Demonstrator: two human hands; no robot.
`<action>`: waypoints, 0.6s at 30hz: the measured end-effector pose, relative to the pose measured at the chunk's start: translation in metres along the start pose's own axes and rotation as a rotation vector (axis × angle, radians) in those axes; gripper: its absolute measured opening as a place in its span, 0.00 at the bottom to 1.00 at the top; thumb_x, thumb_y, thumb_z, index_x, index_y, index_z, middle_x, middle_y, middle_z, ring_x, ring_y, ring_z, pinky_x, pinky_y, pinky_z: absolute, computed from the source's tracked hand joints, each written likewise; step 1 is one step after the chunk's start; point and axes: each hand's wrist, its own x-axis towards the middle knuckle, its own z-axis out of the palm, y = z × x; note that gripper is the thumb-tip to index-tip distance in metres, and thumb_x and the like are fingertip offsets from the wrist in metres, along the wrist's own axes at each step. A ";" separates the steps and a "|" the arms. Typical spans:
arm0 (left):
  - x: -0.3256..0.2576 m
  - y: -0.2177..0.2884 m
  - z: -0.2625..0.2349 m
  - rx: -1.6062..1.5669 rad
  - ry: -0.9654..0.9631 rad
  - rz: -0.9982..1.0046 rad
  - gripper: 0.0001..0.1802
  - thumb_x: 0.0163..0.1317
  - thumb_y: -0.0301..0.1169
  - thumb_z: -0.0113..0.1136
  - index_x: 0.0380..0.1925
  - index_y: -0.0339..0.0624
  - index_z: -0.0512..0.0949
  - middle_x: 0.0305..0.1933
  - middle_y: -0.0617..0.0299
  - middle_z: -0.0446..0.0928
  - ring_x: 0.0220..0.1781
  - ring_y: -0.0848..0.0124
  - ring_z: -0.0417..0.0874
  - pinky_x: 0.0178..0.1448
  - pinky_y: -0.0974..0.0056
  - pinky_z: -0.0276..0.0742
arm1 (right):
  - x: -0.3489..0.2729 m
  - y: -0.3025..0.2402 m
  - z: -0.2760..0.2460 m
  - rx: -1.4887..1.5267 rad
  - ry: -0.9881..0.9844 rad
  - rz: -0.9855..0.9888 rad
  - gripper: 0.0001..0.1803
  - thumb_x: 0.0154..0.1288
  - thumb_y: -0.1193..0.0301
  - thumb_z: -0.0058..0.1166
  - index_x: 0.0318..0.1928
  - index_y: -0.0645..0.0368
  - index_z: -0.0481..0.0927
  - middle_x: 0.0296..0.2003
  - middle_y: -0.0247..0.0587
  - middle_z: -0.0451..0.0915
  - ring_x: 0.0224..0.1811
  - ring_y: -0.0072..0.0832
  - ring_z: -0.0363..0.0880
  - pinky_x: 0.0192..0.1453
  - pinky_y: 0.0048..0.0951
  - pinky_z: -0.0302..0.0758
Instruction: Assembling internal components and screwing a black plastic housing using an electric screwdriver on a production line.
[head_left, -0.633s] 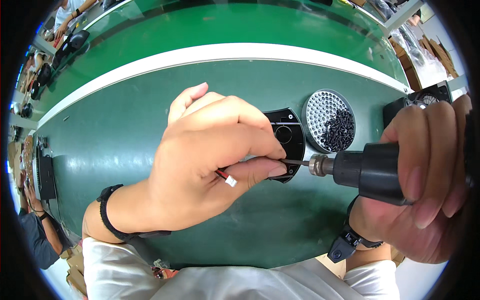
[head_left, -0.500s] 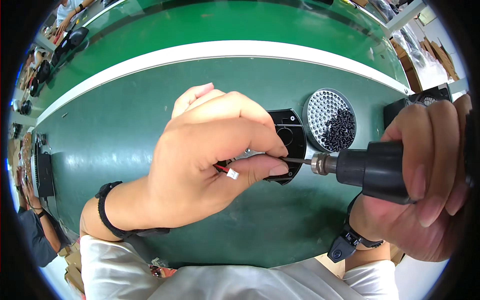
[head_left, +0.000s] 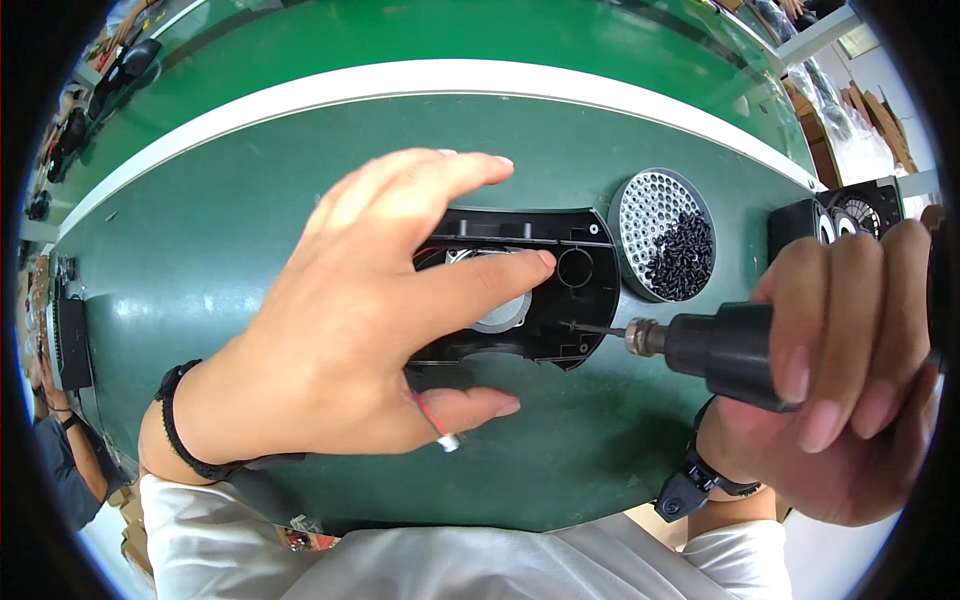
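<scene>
My left hand is spread over a black plastic housing lying on the bench, thumb and fingers apart. A silver round speaker part shows within the housing, partly covered by that hand. By the thumb, a red wire ends in a small white connector. My right hand grips an electric screwdriver with a dark body. Its thin bit points left, the tip over the housing's right end; whether a screw sits on it is too small to tell.
A round dish with a perforated plate and a heap of black screws stands right of the housing. A black device with a fan is at the far right. A white ledge crosses behind; a co-worker's arm shows at the left.
My left fingers have opened from a pinch near the screwdriver bit and moved back left, uncovering more of the housing. The screwdriver has shifted slightly left.
</scene>
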 end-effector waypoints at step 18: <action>-0.005 -0.004 0.014 0.013 0.071 -0.036 0.37 0.25 0.29 0.80 0.47 0.43 0.85 0.54 0.51 0.78 0.51 0.48 0.74 0.50 0.51 0.76 | 0.002 0.012 0.026 -0.119 0.041 0.100 0.15 0.73 0.68 0.54 0.47 0.55 0.60 0.26 0.29 0.70 0.27 0.23 0.72 0.40 0.26 0.75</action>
